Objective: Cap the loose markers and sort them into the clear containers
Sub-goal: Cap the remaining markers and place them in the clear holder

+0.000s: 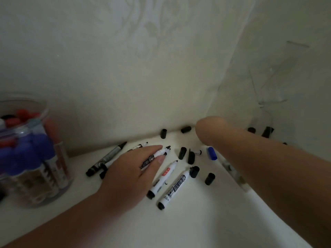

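Note:
Several uncapped white markers lie on the white surface, among them one with a red label (pixel 163 178) and one beside it (pixel 174 189). A grey marker (pixel 107 158) lies to the left. Loose black caps (pixel 182 153) are scattered around, and a blue cap (pixel 212 153) lies under my right wrist. My left hand (pixel 129 172) rests on the pile, thumb and forefinger pinching a white marker (pixel 156 155). My right hand (pixel 207 131) is bent down near the back corner with its fingers hidden. A clear jar (pixel 26 153) at the left holds blue- and red-capped markers.
A second clear container (pixel 263 120) stands at the back right against the wall, with dark pieces at its bottom. Pale patterned walls meet in a corner just behind the markers. A clear object (pixel 232 173) lies half hidden under my right forearm.

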Tool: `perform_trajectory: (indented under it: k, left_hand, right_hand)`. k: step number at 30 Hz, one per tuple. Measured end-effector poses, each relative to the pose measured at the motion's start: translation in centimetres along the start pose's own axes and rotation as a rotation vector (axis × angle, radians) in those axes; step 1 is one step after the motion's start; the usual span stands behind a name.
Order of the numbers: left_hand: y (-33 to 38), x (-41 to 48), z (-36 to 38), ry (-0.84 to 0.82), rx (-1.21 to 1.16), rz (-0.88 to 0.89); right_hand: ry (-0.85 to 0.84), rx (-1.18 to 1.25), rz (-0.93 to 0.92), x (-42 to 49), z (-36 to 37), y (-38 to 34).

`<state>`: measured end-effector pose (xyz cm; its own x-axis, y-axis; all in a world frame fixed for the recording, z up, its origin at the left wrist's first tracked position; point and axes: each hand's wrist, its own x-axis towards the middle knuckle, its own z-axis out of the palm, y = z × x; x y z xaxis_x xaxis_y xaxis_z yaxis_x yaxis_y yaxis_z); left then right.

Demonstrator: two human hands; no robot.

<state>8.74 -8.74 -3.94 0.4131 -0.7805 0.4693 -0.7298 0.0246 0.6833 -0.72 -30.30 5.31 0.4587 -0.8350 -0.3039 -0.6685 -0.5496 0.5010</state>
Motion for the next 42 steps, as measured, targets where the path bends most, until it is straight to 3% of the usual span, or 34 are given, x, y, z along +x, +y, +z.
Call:
perform_trajectory:
  k: [4,9,12,14,17,21,25,32,37,42]
  left_hand:
    - [0.0,0.0,-0.3,0.012,-0.026,0.006]
    - [0.0,0.0,-0.2,-0.01,-0.018,0.031]
    - [0.1,-0.1,-0.1,0.003,-0.016,0.041]
    - [0.3,-0.2,-0.3,0.0,-0.021,0.049]
    - [1.0,-0.2,-0.5,-0.036,-0.02,0.101]
    - [2.0,-0.4,-0.4,-0.031,0.025,0.186]
    - [2.3,-0.7,-0.1,-0.013,0.043,0.233]
    - [2.5,-0.8,0.1,-0.012,0.067,0.25]
    - [2.3,-0.8,0.2,-0.032,0.094,0.254]
    - [2.3,-0.7,0.0,-0.028,0.101,0.217]
  right_hand:
    - [-0.154,-0.082,0.081,2.2,1.6,0.4]
    - [0.016,0.057,0.016,3.0,1.6,2.2]
    - [0.31,0.529,-0.051,0.4,-1.1,2.8]
    - [0.455,1.12,-0.196,-3.5,-1.7,2.9]
    - [0.444,1.728,-0.5,-9.5,0.9,2.6]
    - [0.305,2.037,-0.707,-10.6,6.2,1.8]
    - [0.322,2.178,-0.719,-9.7,9.1,0.7]
    - [0.463,2.131,-0.639,-10.6,9.9,-0.4]
    - [0.496,1.968,-0.733,-10.6,10.7,-1.2]
    - [0.672,1.851,-0.611,-10.2,10.6,0.4]
